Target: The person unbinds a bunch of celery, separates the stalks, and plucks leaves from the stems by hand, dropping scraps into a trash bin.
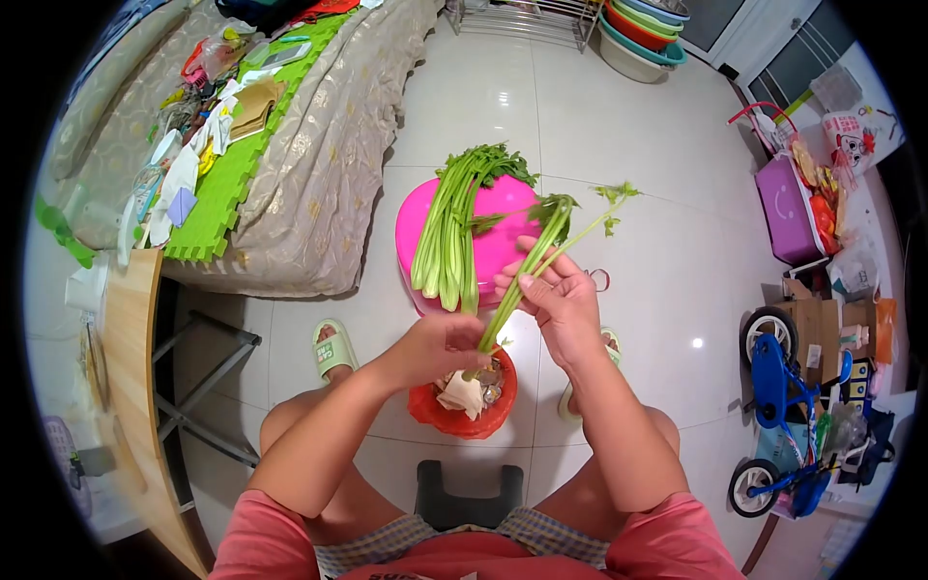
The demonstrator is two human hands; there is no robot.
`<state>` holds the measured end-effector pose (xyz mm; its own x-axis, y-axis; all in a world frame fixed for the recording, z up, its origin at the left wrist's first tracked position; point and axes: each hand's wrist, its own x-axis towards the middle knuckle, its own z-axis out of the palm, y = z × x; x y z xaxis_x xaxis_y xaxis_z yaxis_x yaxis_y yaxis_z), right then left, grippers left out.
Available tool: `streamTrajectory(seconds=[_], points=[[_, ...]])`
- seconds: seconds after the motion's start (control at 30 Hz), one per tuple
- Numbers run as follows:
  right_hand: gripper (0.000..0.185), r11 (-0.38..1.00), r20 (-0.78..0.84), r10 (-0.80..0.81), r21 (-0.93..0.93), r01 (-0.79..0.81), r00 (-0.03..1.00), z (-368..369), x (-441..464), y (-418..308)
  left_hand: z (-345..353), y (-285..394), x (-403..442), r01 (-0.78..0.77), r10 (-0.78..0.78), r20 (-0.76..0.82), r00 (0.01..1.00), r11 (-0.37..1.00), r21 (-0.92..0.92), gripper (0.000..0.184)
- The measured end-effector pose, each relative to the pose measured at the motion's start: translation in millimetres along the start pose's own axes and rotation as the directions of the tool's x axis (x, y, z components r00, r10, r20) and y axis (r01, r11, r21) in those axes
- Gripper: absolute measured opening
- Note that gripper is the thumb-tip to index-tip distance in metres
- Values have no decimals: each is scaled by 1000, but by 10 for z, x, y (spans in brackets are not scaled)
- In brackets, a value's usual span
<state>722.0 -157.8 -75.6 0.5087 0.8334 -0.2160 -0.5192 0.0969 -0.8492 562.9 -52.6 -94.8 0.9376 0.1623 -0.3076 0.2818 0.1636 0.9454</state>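
Note:
My right hand (pixel 556 295) holds a few thin green celery stalks (pixel 517 290), thumb pressed over them and leafy tops pointing away from me. At their lower ends, my left hand (pixel 437 350) is closed with its fingertips on the stalk base; what else it may pinch is hidden. Right beneath that hand is a small bin lined with a red bag (pixel 451 422), with paper and other scraps inside. A larger bunch of celery (pixel 454 237) lies across a bright pink stool (pixel 410 227) just beyond my hands, leaves at the far end.
To the left stand a cloth-covered bed (pixel 319 164) with a cluttered green foam mat (pixel 227 188) and a wooden tabletop (pixel 135 358). Stacked basins (pixel 643 43) are at the back. A blue balance bike (pixel 773 387), boxes and a purple bin (pixel 791 217) line the right.

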Motion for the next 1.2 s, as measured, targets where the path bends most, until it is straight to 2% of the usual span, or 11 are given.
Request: streamTrajectory(seconds=[0.23,0.33,0.47,0.57,0.6,0.63,0.7,0.8,0.87,0.93,1.2], points=[[41,985,95,45,161,-60,994,61,-37,57,118,41,-34,55,-41,-169,985,996,75,30],[36,971,101,85,216,-105,991,94,-40,44,92,-24,-36,32,-19,81,996,987,-157,36],[37,891,315,78,404,-209,946,19,-23,11,129,-38,-33,-186,155,149,977,956,229,35],[38,900,370,173,317,-299,913,29,-52,38,157,-96,-4,-271,236,142,961,907,323,27],[38,903,362,170,317,-292,917,57,-59,76,162,-61,-27,-115,102,131,986,989,93,22],[39,974,249,149,133,-186,957,106,-55,132,160,-43,-38,57,-35,151,988,989,-140,18],[39,952,114,153,-283,-116,982,142,-83,98,137,-54,-26,51,-36,104,994,988,-145,15],[35,867,161,194,-489,-93,968,84,-100,152,113,-40,-1,13,-27,-77,997,984,-180,10],[29,849,157,238,-513,-127,958,91,-112,99,68,16,7,-27,-17,-215,977,979,-204,9],[28,868,196,313,-457,-195,929,62,-130,70,29,105,4,-56,94,-376,922,992,109,7],[25,937,157,296,-237,-255,942,47,-136,20,10,101,6,-189,180,-351,919,982,10,16]])
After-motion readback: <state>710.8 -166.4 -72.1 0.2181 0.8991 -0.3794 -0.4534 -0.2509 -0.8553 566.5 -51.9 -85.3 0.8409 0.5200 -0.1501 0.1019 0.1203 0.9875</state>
